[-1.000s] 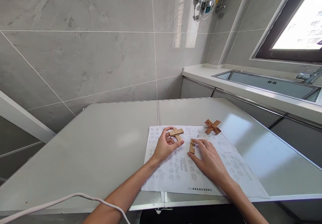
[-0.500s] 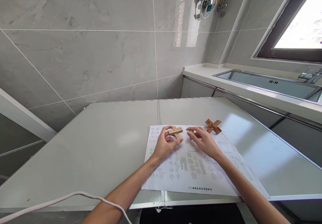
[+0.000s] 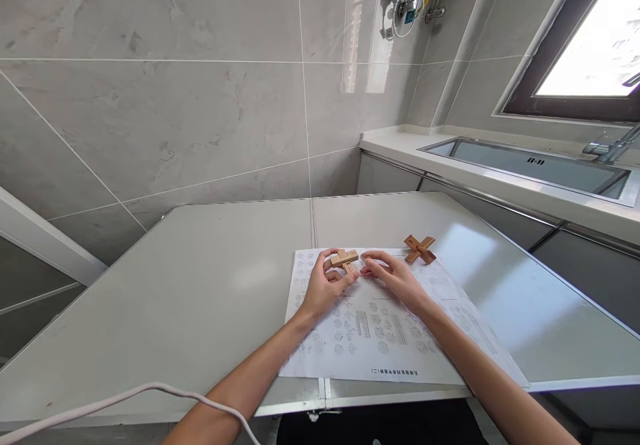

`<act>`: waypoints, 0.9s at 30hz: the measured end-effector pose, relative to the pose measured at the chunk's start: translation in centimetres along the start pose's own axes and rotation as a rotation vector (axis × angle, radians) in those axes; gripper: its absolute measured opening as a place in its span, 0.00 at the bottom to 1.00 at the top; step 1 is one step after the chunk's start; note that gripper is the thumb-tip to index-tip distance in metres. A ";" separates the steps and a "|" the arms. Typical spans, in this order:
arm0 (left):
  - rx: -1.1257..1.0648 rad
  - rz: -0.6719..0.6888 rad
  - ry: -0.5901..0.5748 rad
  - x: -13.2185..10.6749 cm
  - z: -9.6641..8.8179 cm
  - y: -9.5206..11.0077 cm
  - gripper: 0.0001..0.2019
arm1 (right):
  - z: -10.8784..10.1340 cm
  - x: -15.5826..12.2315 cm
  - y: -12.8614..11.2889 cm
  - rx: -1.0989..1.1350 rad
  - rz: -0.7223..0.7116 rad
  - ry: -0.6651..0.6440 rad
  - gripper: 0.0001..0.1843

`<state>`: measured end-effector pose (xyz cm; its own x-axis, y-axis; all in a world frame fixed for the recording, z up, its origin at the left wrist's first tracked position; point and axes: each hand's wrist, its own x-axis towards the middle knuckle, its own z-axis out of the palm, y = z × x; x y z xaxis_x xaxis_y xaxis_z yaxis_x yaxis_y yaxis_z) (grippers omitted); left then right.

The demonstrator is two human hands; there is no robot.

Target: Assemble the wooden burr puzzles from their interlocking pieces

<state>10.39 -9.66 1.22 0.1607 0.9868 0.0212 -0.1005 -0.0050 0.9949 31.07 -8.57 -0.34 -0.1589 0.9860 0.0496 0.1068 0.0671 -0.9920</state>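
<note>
Pale wooden interlocking puzzle pieces, crossed over one another, are gripped in my left hand above the printed sheet. Close by on the right is my right hand, its fingers curved and apart, tips near the held pieces. I see nothing between those fingers, though their inner side is partly hidden. Beyond my right hand, a darker brown wooden cross of puzzle pieces lies at the sheet's far edge, with a number on one arm. Under both hands is the white printed sheet, covered in small diagrams.
The sheet lies on a pale table with a seam down its middle. A white cable crosses the near left, over my left forearm. At the right stands a counter with a sink. A tiled wall rises behind.
My right hand has moved left, closer to the wooden pieces in my left hand. The left hand keeps its hold, and the brown cross stays in place. The view has shifted slightly.
</note>
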 end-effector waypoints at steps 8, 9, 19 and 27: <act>0.021 -0.001 -0.010 0.2 0.0 -0.3 0.32 | -0.3 0.0 -0.1 0.233 0.115 0.061 0.41; 0.019 -0.005 -0.010 0.2 0.0 -0.3 0.32 | -0.3 -0.1 -0.3 0.239 0.123 0.049 0.41; 0.038 -0.021 -0.019 0.2 0.1 0.2 0.32 | 0.1 -0.1 -0.3 0.178 0.015 0.009 0.44; 0.032 0.015 -0.017 0.0 0.2 0.2 0.30 | 0.1 0.0 0.3 -0.074 -0.175 0.116 0.39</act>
<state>10.52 -9.66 1.45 0.1758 0.9837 0.0374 -0.0715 -0.0251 0.9971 31.02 -8.57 -0.66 -0.0683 0.9689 0.2379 0.1595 0.2459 -0.9561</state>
